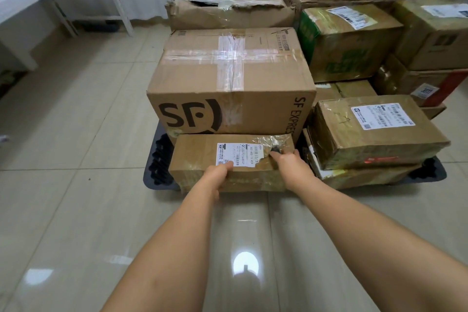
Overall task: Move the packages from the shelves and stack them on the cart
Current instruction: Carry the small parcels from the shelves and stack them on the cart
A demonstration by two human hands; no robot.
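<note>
The left hand [219, 172] held the near top edge of a flat brown cardboard package with a white label [231, 159], fingers curled over it. The right hand [291, 162] gripped its top toward 3 o'clock. Both bare forearms reached straight forward. The package sat on the dark plastic cart [157, 159], touching a large taped cardboard box printed SF [228, 83] at 12 o'clock. Tape-wrapped parcels [374, 132] lay stacked at 3 o'clock.

Both bare forearms reach forward, nearly parallel; the left hand [219, 172] and the right hand [291, 163] curl their fingers, palms down.
</note>
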